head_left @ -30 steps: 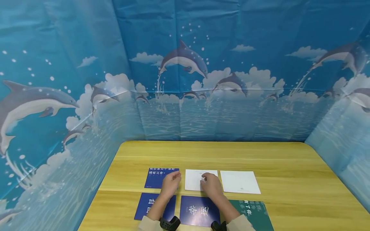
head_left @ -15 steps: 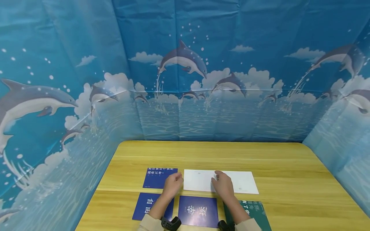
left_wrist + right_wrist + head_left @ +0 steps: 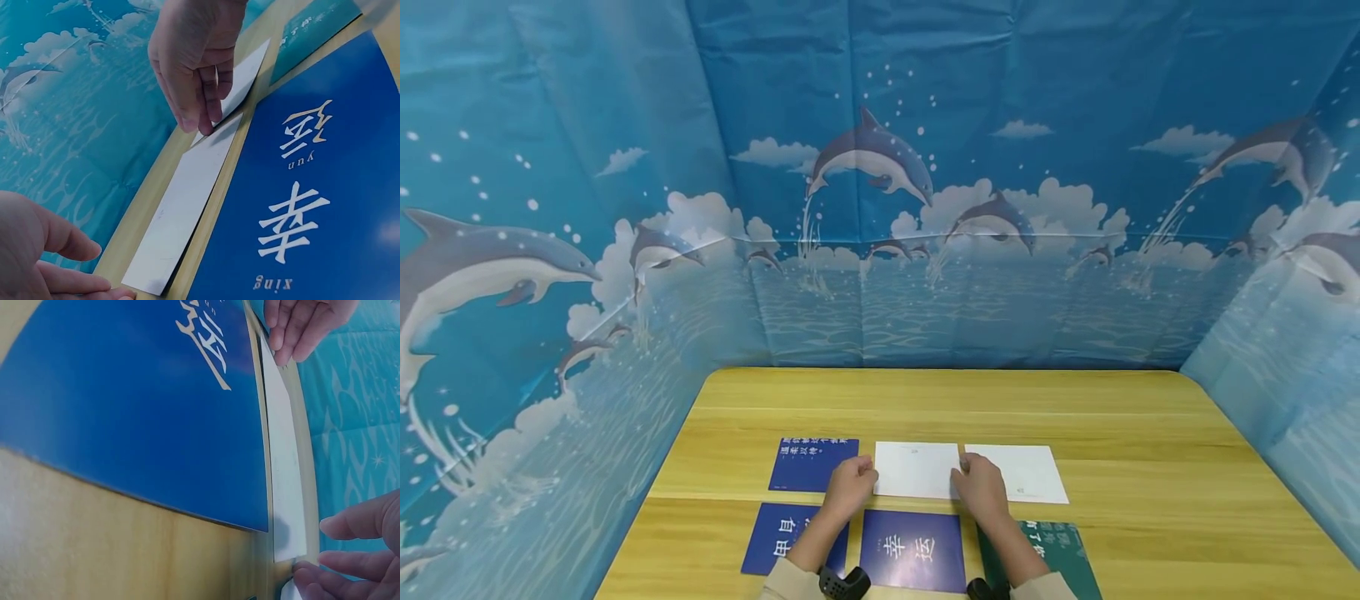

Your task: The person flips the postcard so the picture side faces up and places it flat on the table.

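Between my two hands lies a white postcard [image 3: 916, 468], blank side up with a small mark near its far edge. My left hand [image 3: 850, 483] is at its left edge; in the left wrist view the thumb is held apart from the fingers, whose tips rest by the card's end. At the opposite edge is my right hand [image 3: 982, 487], with fingertips [image 3: 306, 569] right at the card's end and the thumb raised apart. A second white postcard [image 3: 1030, 473] lies just to the right, partly covered by the right hand.
A blue postcard [image 3: 805, 467] completes the far row on the left. Nearer me lie a blue card with white characters [image 3: 767, 542], a purple-blue card [image 3: 910, 558] and a green card [image 3: 1071, 558], partly under my forearms. A dolphin-print curtain [image 3: 880, 308] borders the wooden table [image 3: 1187, 483].
My right hand has moved right, from over the middle white postcard to its right edge. Half a second ago the two white cards looked joined; a narrow gap now shows. The left hand has barely moved.
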Demonstrator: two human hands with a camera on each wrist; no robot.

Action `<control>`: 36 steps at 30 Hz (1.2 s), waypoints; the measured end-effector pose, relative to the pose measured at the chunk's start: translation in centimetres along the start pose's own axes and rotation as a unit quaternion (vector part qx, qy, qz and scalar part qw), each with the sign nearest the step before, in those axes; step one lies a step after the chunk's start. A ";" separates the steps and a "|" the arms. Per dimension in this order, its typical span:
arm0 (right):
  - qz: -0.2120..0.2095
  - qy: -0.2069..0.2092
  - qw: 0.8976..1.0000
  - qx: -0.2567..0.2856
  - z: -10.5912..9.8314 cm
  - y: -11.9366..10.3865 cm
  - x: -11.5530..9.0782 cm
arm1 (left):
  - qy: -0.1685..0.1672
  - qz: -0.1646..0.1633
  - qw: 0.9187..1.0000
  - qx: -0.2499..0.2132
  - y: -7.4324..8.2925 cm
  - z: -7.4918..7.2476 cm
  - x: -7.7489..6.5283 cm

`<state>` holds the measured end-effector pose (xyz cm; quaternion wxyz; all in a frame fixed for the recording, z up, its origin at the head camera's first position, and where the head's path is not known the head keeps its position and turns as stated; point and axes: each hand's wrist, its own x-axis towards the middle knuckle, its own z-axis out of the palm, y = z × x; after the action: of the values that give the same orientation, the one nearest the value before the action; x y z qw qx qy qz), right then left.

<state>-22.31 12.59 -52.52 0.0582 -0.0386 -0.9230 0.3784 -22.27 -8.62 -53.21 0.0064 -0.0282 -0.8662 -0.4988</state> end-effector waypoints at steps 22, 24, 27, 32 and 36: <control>0.015 0.024 0.999 0.039 0.9 0.4 0.1 | 0.062 0.017 0.998 0.020 -1.3 1.2 0.8; 0.023 0.026 0.998 0.050 1.0 0.4 0.2 | 0.068 0.016 0.997 0.025 -1.3 1.3 0.9; 0.026 0.031 0.997 0.060 1.0 0.3 0.3 | 0.077 0.013 0.997 0.015 -1.2 1.3 1.1; 0.031 0.046 0.995 0.079 0.9 0.0 0.4 | 0.095 0.017 0.994 -0.045 -0.9 1.3 1.3; 0.043 0.061 0.991 0.114 0.9 -0.1 0.4 | 0.107 0.025 0.993 -0.048 -0.8 1.2 1.5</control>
<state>-22.88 11.91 -53.02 0.1017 -0.0941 -0.8661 0.4802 -23.76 -7.91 -54.46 0.1102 0.0032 -0.8344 -0.5400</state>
